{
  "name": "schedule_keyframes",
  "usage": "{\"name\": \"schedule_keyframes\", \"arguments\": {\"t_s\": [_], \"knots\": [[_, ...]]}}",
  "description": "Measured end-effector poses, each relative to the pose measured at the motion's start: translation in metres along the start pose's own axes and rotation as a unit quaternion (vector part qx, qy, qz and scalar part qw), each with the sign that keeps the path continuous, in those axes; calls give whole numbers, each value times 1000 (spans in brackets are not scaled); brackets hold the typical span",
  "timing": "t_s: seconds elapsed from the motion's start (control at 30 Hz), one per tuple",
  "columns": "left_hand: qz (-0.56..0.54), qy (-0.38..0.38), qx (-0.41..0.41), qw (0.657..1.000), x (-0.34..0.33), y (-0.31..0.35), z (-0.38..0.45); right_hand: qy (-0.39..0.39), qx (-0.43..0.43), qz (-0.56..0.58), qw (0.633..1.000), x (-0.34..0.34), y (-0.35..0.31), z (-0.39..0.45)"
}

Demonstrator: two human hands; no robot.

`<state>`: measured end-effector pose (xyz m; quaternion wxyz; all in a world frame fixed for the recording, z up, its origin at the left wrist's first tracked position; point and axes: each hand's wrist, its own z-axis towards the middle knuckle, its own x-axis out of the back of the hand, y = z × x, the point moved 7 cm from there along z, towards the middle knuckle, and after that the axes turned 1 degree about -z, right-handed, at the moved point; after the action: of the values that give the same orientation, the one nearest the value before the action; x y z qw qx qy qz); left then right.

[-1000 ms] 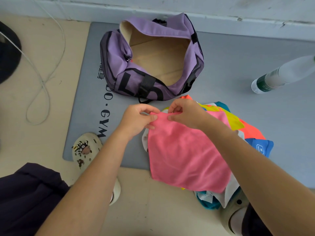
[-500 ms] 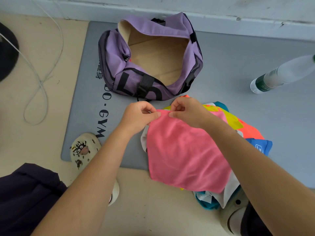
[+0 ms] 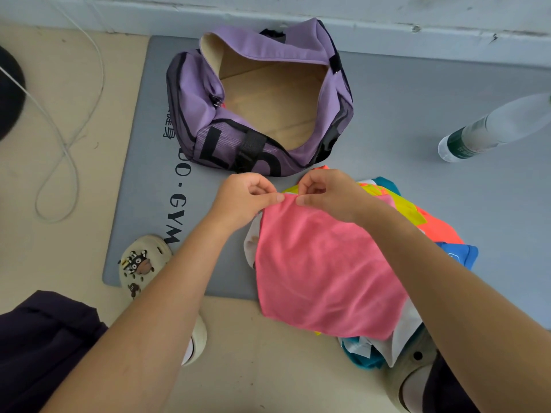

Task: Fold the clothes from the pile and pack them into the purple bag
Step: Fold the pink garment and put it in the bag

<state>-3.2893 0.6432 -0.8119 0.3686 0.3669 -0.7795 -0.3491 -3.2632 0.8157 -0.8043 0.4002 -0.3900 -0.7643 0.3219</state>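
A pink cloth (image 3: 322,269) lies spread on top of the clothes pile (image 3: 429,228), which shows yellow, orange, blue, teal and white pieces at its edges. My left hand (image 3: 244,198) and my right hand (image 3: 328,193) both pinch the cloth's far edge, thumbs almost touching. Just beyond them stands the purple bag (image 3: 208,114), wide open, its tan inside showing nothing in it.
Bag and pile sit on a grey gym mat (image 3: 417,114) near a white wall. A plastic water bottle (image 3: 489,129) lies on the mat at the right. A white cable (image 3: 59,144) loops on the beige floor at the left. My feet wear clogs (image 3: 140,263) at the mat's front edge.
Both hands have stayed pinched on the pink cloth's far edge. The edge has drawn slightly together between my thumbs; the view has shifted a little.
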Motion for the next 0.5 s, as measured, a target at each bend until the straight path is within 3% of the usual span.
{"name": "schedule_keyframes", "arguments": {"t_s": [0.17, 0.27, 0.37, 0.5], "knots": [[6, -65, 23, 998, -2, -4, -1, 1, 3, 3, 1000, 1, 0, 2], [41, -26, 6, 999, 4, -1, 1, -19, -2, -22, 1000, -2, 1, 1], [52, 10, -12, 999, 6, 1, 3, -32, -15, -118, 992, 6, 9, -2], [70, 53, -13, 996, 11, -4, 3, 9, -50, -164, 985, 49, 31, -18]]}}
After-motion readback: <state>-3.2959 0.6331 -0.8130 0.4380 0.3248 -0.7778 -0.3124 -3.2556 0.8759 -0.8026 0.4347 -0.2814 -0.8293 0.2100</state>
